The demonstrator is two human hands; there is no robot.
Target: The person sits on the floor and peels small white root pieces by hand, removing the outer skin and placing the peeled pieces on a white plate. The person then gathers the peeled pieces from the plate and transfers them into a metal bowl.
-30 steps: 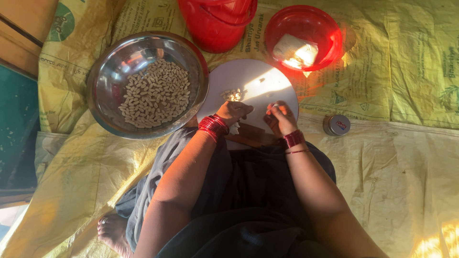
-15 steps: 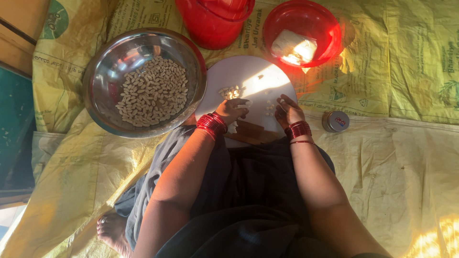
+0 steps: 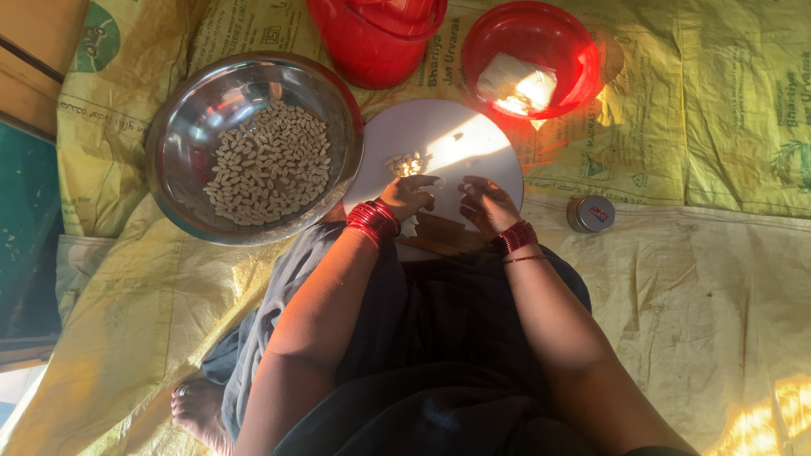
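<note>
On a yellow sheet, a steel bowl of nuts sits beside a white board. The left hand pinches a nut over the board; the right hand, fingers curled, appears empty.

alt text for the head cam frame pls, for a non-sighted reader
Seen from above, a seated person's left hand and right hand work over a round white board. A steel bowl of pale shelled nuts sits left; a red plastic bowl sits beyond on yellow sacking.
</note>
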